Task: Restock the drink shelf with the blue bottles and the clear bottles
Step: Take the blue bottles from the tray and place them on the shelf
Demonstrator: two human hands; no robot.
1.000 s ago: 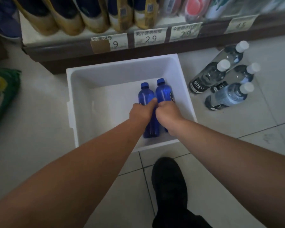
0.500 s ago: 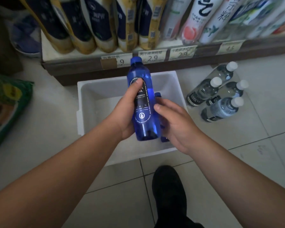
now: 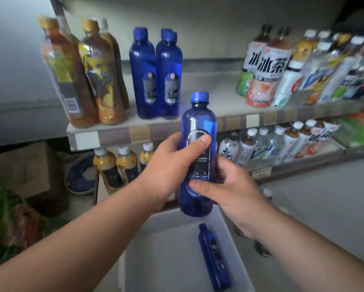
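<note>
Nearest the camera, 2 bare forearms are stretched forward from the bottom edge. Below them on the floor sits a white rectangular plastic bin, and inside it 1 blue plastic bottle with a dark label is seen lying on its side, cap pointing away.

Above the bin, a blue plastic bottle with a blue screw cap and black label is held upright in both hands. The left hand is wrapped around its middle from the left, thumb pressed across the label. The right hand is closed around its lower part from the right, thumb on the front.

Beyond the held bottle, a grey shelf with a tiled front edge is seen. On it, 2 tall blue bottles stand upright side by side, with a third cap showing behind. To their left stand brown tea bottles with yellow labels; to the right, white-labelled drink bottles are crowded together. On a lower shelf, small orange and white-capped bottles are lined up, blurred.
</note>
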